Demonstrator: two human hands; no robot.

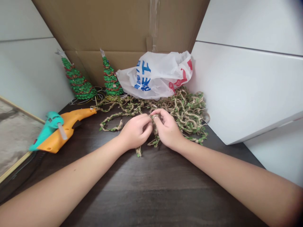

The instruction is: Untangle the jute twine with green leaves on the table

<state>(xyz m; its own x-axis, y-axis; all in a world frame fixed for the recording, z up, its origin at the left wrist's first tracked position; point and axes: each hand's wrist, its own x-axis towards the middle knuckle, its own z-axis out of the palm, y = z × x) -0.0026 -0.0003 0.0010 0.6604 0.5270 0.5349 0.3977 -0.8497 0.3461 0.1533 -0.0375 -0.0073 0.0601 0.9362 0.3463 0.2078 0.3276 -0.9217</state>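
A tangled heap of leafy twine garland (189,110), tan cord with small green leaves, lies on the dark tabletop. My left hand (136,130) and my right hand (167,129) meet at the front of the heap, fingers pinched close together on a strand of it. The strand shows between thumb and forefinger of the right hand. Below the left hand a short leafy end hangs out toward me. Most of what the left fingers grip is hidden behind the hand. One loose loop of the garland curves out to the left of my hands.
An orange and teal glue gun (59,129) lies at the left, a glue stick poking from it. Two small green Christmas trees (79,82) and a white plastic bag (158,75) stand behind, against a cardboard panel (113,25). White panels (251,91) flank the dark table (151,195).
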